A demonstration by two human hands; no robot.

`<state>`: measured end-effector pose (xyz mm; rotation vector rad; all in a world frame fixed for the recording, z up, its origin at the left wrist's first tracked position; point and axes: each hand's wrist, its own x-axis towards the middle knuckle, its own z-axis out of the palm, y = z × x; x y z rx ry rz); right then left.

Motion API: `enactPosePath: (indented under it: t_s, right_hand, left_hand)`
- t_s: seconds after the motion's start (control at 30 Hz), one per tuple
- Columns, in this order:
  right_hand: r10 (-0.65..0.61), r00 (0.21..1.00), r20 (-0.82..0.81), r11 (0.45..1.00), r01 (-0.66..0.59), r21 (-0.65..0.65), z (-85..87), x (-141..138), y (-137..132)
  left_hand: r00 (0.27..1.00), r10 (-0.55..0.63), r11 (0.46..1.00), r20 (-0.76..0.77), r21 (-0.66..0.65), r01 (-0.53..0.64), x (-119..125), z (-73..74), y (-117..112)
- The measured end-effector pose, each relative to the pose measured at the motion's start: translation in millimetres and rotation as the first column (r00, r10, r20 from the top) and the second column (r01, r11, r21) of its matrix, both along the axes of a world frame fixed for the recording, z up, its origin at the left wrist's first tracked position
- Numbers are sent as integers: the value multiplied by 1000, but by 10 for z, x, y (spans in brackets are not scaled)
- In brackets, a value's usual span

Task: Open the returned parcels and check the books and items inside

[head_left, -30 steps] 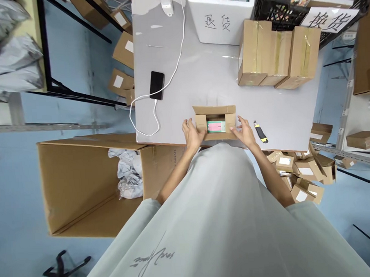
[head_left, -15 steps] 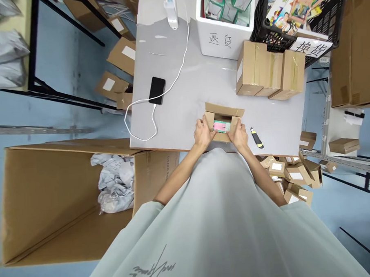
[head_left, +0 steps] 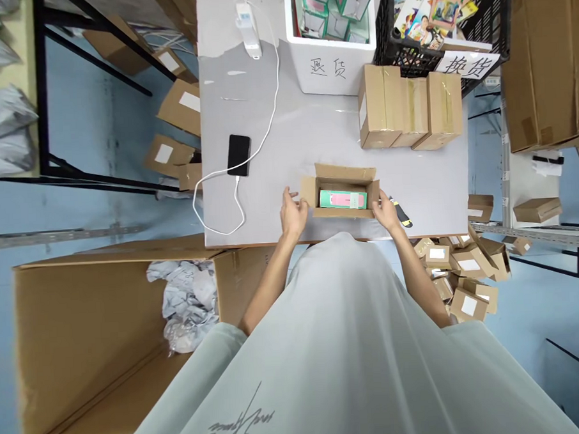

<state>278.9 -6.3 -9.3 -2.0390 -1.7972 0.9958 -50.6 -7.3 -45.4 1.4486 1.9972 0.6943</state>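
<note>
A small open cardboard box (head_left: 343, 175) sits near the front edge of the grey table (head_left: 314, 120). Inside it lies a green and pink packet (head_left: 343, 199). My left hand (head_left: 293, 212) is at the box's left side flap, fingers curled against it. At the right side flap is my right hand (head_left: 385, 213), fingers on the cardboard. Both side flaps are spread outward. A yellow and black utility knife (head_left: 401, 215) lies just right of my right hand.
A black phone (head_left: 239, 154) on a white cable (head_left: 270, 115) lies left of the box. Taped cardboard boxes (head_left: 409, 106), a white foam bin (head_left: 330, 55) and a black crate (head_left: 454, 24) stand at the back. A large open carton (head_left: 107, 340) stands on the floor at left; small parcels (head_left: 465, 273) are piled at right.
My hands have moved apart from over the box's middle to its two ends, and the side flaps now stand open, showing the whole packet. The view has shifted slightly.
</note>
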Motion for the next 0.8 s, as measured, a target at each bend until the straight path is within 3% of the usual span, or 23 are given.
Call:
enactPosePath:
  t_s: [0.07,0.13,0.2,0.33,0.47,0.67,0.8]
  right_hand:
    - [-80,997,-1,995,80,53,-32,185,-101]
    - [-162,982,94,979,149,138,-48,270,-195]
    - [-161,968,191,970,119,212,-34,268,-253]
    - [68,977,202,967,-113,226,55,164,-202]
    - [289,938,194,930,-323,177,101,60,30]
    - [486,792,370,851,-525,4,3,-152,380]
    - [531,724,439,818,-574,-42,-87,-227,500]
  left_hand:
    - [995,-43,996,-89,73,50,-83,41,-14]
    - [975,-157,979,-160,105,175,-90,93,-10]
    - [942,-290,947,-167,89,308,-50,143,14]
    - [834,-522,843,-179,37,536,79,184,128]
    - [715,-637,744,-288,13,668,269,118,323]
    - [604,-723,675,-335,-157,721,584,-98,648]
    - [566,-743,650,-356,-187,736,634,-198,739]
